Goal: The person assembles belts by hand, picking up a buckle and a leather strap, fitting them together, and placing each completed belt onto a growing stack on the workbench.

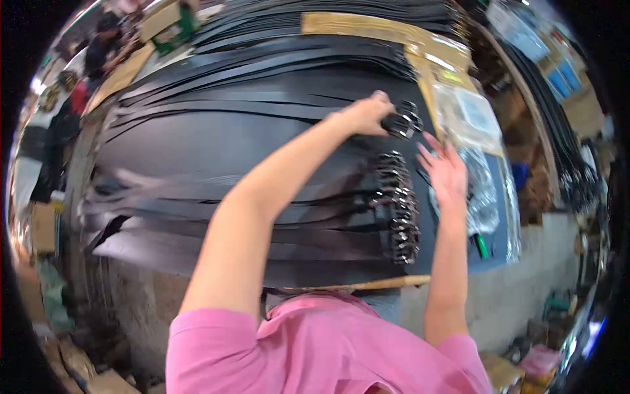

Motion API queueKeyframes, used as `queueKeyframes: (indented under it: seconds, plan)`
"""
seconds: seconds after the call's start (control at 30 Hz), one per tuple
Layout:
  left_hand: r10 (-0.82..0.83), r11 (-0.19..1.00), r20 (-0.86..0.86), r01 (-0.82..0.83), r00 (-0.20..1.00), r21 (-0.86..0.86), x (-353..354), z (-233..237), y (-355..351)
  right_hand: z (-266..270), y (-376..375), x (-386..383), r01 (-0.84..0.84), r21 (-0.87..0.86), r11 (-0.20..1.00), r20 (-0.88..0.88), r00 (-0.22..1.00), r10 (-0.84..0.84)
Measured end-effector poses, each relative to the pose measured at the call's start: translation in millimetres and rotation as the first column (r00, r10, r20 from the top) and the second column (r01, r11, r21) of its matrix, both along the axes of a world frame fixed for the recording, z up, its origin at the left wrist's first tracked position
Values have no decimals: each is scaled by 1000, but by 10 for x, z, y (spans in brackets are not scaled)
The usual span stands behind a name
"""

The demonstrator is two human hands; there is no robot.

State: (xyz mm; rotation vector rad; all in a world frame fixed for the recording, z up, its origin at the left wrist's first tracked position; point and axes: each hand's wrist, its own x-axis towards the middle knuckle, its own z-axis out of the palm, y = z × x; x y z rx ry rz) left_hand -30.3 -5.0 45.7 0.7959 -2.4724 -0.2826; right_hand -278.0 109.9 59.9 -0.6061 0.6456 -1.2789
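Observation:
My left hand (371,115) is closed around the buckle end of some black belts (275,108) toward the far side of the table. Their shiny metal buckles (405,121) stick out past my fingers. My right hand (447,174) is held palm up with its fingers spread, just right of those buckles, and nothing is in it. Nearer to me, a row of belt buckles (397,207) lies stacked along the right ends of more black belts (308,236). The straps stretch leftward across the table.
Clear plastic packaging (479,190) and a green object (482,246) lie on the right. Brown cardboard (367,25) and more belts (262,20) are at the back. Other belts (551,111) hang at the far right. A person (108,49) is at the upper left.

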Motion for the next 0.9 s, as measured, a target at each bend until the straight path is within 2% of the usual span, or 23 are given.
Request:
queueKeyframes:
  seconds: [0.07, 0.13, 0.3, 0.4, 0.5, 0.53, 0.57, 0.6, 0.63, 0.67, 0.7, 0.8, 0.83, 0.9]
  plan:
    - [-11, 988, -24, 14, 1000, 157, 135, 233, 83, 101, -102, 116, -57, -11, 998, 48, 997, 57]
    - [-33, 976, 27, 26, 999, 216, 242, 529, 252, 147, -202, 205, -158, -52, 986, 149, 975, 165]
    - [-53, 983, 39, 45, 998, 175, 354, 761, 432, 430, -198, 411, -208, -109, 972, 93, 971, 218]
    - [-117, 966, 56, 100, 992, 240, 335, 813, 509, 476, -253, 427, -271, -184, 945, 237, 921, 310]
    - [-156, 949, 40, 138, 987, 285, 269, 911, 637, 586, -192, 300, -311, -289, 905, 264, 883, 388]
    - [-151, 957, -26, 153, 988, 247, 267, 937, 723, 625, -200, 317, -349, -327, 878, 278, 853, 443]
    - [-111, 971, -22, 113, 994, 209, 254, 974, 810, 744, -137, 295, -386, -367, 846, 360, 780, 512]
    - [8, 979, -53, 3, 999, 204, 252, 986, 870, 844, -150, 115, -364, -416, 833, 306, 807, 505]
    - [145, 985, -64, -138, 987, 105, 289, 924, 866, 945, -162, -70, -341, -464, 818, 254, 833, 491]
    - [188, 981, -80, -183, 979, 59, 450, 940, 851, 1042, -179, -257, -317, -510, 800, 205, 859, 470]
    - [203, 975, -156, -214, 967, -56, 631, 889, 785, 1329, -63, -432, -212, -407, 889, 47, 967, 252]
    - [358, 920, -113, -370, 927, -127, 1384, 1109, 730, 1604, -55, -1226, -167, -471, 866, 331, 876, 350]
    - [415, 890, -108, -428, 903, -160, 1660, 1204, 700, 1690, -25, -1477, -153, -481, 863, 364, 861, 356]
    - [505, 823, -91, -511, 858, -250, 2205, 1468, 673, 1741, 0, -1896, -178, -552, 815, 290, 875, 387]
